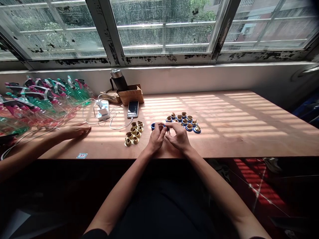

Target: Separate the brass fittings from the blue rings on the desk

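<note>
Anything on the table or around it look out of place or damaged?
Two things stand out. A small blue-and-white card lies alone at the table's front edge, apart from everything else. The window frame has black, flaking patches along its bottom, so it looks worn and damaged.

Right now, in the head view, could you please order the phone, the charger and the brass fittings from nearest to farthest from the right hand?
From the right hand:
1. Brass fittings, on the table to its left.
2. Phone, farther left and back.
3. Charger, farthest left.
</note>
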Demonstrator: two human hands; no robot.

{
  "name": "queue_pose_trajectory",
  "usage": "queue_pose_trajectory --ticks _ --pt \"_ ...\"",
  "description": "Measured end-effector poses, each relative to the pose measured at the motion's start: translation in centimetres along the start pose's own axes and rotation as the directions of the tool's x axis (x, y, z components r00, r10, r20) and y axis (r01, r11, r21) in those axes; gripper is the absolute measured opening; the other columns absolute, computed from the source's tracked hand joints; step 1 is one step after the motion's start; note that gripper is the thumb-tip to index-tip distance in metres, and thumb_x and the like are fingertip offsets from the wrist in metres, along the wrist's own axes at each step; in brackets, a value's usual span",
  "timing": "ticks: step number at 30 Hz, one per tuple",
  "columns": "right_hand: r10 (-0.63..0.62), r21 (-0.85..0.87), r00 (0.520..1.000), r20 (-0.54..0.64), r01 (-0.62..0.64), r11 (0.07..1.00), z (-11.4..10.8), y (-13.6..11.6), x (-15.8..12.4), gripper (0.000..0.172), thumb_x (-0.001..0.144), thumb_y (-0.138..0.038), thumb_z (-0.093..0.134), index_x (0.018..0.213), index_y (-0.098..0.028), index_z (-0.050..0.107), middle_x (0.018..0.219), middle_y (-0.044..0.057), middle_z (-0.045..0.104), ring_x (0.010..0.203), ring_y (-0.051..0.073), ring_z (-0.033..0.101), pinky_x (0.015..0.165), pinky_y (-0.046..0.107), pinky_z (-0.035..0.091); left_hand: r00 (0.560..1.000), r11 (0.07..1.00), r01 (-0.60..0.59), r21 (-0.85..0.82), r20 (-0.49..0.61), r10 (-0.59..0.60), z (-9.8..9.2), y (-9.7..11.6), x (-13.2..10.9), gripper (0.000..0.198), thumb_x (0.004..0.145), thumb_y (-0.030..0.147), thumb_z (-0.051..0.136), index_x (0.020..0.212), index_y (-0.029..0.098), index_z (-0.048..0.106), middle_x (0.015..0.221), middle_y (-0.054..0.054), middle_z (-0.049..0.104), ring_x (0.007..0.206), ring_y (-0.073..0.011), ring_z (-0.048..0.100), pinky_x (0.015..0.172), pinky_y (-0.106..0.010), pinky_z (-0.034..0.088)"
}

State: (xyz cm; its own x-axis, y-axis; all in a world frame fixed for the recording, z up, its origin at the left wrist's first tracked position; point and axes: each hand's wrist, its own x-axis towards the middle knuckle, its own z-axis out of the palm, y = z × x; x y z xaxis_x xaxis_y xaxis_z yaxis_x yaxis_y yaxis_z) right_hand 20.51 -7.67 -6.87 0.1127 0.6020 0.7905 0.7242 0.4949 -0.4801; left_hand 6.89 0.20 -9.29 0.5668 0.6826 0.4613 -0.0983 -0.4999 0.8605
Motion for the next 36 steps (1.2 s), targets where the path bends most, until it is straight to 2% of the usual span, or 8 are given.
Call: queue_pose_trajectory --ticks 8,12,16,23,26,32,36 --pt "0.035 0.055 0.999 -0.002 -0.035 0.998 0.1 0.4 -0.1 0.041 0.088 -0.012 0.063 0.127 -0.025 0.065 0.12 0.008 0.074 0.107 0.026 0.072 0.094 0.044 0.062 0.998 1.0 0.002 0.011 -0.056 -0.001 -0.2 0.4 0.0 0.043 0.101 0.051 0.059 0.127 0.02 0.044 0.109 -0.011 0.068 0.097 -0.0218 0.069 0.085 -0.035 0.054" --pt "-0.014 0.006 1.0 -0.023 0.014 1.0 -0.1 0.0 0.1 0.04 0.085 -0.007 0.062 0.12 -0.024 0.068 0.118 0.008 0.076 0.108 0.027 0.071 0.096 0.046 0.06 1.0 1.0 0.001 0.021 -0.024 -0.001 -0.2 0.6 0.0 0.04 0.104 0.054 0.052 0.124 0.019 0.047 0.109 -0.011 0.069 0.1 -0.0222 0.069 0.091 -0.037 0.053" --pt "-0.03 -0.006 0.999 -0.019 0.03 1.0 -0.1 -0.1 0.1 0.041 0.084 -0.005 0.061 0.12 -0.025 0.068 0.117 0.008 0.076 0.111 0.027 0.071 0.099 0.047 0.059 0.999 0.998 0.049 0.03 -0.014 -0.049 -0.3 0.8 0.1 0.041 0.106 0.057 0.044 0.12 0.019 0.048 0.101 -0.009 0.071 0.09 -0.0207 0.07 0.083 -0.034 0.053" --pt "0.058 0.051 0.998 -0.005 -0.057 0.997 0.0 0.2 0.0 0.045 0.089 -0.014 0.062 0.132 -0.025 0.062 0.123 0.008 0.072 0.108 0.025 0.071 0.094 0.042 0.062 0.999 0.999 0.053 0.006 -0.012 -0.053 -0.2 0.9 0.0 0.041 0.104 0.057 0.051 0.121 0.02 0.046 0.097 -0.006 0.068 0.08 -0.0179 0.066 0.074 -0.031 0.052" --pt "0.083 0.07 0.997 0.0 -0.082 0.994 0.0 0.2 0.0 0.042 0.088 -0.014 0.063 0.129 -0.025 0.064 0.119 0.008 0.074 0.104 0.025 0.071 0.092 0.042 0.063 0.998 0.998 0.054 -0.018 -0.02 -0.054 -0.2 1.2 0.0 0.042 0.103 0.056 0.053 0.122 0.02 0.046 0.097 -0.005 0.068 0.077 -0.0172 0.065 0.076 -0.032 0.053" --pt "0.052 0.053 0.998 -0.026 -0.051 0.997 0.1 0.3 -0.1 0.043 0.085 -0.01 0.061 0.125 -0.026 0.066 0.123 0.008 0.074 0.109 0.026 0.072 0.094 0.045 0.063 0.999 1.0 0.029 0.009 -0.038 -0.029 -0.3 1.7 0.0 0.038 0.105 0.054 0.049 0.118 0.019 0.05 0.108 -0.01 0.068 0.096 -0.0213 0.068 0.086 -0.035 0.053" --pt "0.069 0.04 0.997 -0.026 -0.068 0.997 0.2 0.5 -0.2 0.043 0.085 -0.01 0.061 0.125 -0.025 0.066 0.121 0.008 0.074 0.11 0.027 0.071 0.097 0.047 0.062 0.999 1.0 0.028 0.007 -0.02 -0.028 -0.3 1.4 0.0 0.036 0.104 0.052 0.052 0.121 0.019 0.049 0.1 -0.007 0.067 0.09 -0.0206 0.067 0.083 -0.034 0.052"
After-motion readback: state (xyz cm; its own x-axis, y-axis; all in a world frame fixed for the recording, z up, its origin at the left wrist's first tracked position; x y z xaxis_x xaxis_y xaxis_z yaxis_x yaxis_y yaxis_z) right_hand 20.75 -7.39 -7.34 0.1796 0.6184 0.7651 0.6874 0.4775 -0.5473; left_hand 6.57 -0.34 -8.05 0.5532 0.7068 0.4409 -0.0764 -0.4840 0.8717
